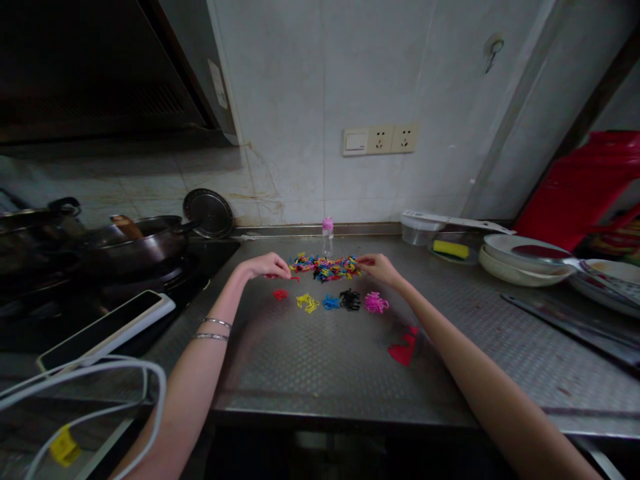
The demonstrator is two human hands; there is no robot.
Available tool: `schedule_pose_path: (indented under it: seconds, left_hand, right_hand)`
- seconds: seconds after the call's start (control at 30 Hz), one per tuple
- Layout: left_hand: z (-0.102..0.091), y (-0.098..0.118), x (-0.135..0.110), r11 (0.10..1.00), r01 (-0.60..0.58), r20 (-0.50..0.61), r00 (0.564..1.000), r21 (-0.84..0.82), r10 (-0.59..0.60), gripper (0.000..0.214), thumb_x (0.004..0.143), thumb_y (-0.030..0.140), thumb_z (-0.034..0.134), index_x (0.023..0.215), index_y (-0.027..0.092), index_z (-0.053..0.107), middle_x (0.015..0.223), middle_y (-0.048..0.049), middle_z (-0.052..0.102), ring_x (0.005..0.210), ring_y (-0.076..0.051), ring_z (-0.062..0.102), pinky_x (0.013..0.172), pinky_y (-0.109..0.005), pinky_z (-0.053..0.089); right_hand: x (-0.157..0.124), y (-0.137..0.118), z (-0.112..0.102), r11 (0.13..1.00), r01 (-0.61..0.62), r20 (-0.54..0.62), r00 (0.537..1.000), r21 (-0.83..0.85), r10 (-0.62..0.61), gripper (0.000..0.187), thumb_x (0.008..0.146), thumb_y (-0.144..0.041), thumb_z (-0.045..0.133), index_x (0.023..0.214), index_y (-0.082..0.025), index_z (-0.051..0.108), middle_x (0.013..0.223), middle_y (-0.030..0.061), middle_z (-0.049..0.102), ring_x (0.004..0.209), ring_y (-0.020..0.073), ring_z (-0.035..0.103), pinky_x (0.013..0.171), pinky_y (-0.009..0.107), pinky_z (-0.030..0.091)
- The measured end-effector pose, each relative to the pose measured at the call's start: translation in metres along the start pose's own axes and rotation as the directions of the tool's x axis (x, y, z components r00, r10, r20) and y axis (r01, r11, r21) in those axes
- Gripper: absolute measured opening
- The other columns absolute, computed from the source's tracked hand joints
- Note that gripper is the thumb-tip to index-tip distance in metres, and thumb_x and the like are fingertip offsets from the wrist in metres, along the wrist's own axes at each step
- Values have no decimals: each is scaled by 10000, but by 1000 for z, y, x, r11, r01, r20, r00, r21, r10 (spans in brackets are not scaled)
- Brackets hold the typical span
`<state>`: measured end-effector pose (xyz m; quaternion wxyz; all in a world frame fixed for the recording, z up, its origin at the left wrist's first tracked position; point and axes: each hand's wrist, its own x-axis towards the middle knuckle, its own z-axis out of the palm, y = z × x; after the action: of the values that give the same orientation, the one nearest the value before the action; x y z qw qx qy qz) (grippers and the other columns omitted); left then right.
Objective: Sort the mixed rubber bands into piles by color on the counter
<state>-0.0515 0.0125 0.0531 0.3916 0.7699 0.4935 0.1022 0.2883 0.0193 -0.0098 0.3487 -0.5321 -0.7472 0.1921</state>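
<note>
Single head-worn view from above the front of a metal counter [310, 363], near it, facing forward and down, wall [285, 87] behind it.

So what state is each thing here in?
Mixed pile: loose, colours jumbled
Left hand: pinched on a red piece
Right hand: at the mixed pile, grip unclear
Red pile: loose
Yellow pile: loose
Blue pile: loose
Black pile: loose
Pink pile: loose
Bottle: upright, capped
Pan: uncovered
Sockets: nothing plugged in
White device: screen dark
Sponge: lying flat
</note>
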Motion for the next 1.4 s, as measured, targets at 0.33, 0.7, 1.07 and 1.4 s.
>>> schedule_pose_path:
  seconds: [0.33,0.7,1.07,1.4]
  left_hand:
    - [-13,-14,-14,975,209,195,956,75,-220,303,532,336,661,783,167,677,613,-19,598,444,-67,404,376,-176,217]
    - [6,-9,13,1000,9,-92,996,3,-9,316,646,374,585,846,138,648,584,-4,547,436,-54,399,370,-165,246]
    - [37,6,34,996,-89,-197,976,28,93,311,669,354,559,832,110,662,538,7,534,394,-53,371,379,-183,263]
    - [37,-10,46,998,-54,-441,895,25,59,255,663,288,557,764,89,678,526,-15,574,422,-64,399,415,-186,274]
  right_hand:
    - [-6,15,-7,986,-12,40,999,-164,19,269,690,-210,513,896,-153,676,812,44,671,723,163,591,676,230,437]
    - [-4,22,8,947,73,72,996,-314,-53,267,721,-247,503,934,-180,651,805,44,645,695,137,555,630,200,392]
    - [-4,22,9,952,60,-26,997,-301,-71,321,745,-191,446,1012,-180,623,737,41,642,634,124,546,594,196,379]
    - [-4,-26,11,967,198,-100,971,-162,-216,303,712,-165,478,972,-181,631,784,34,644,691,130,555,634,206,395]
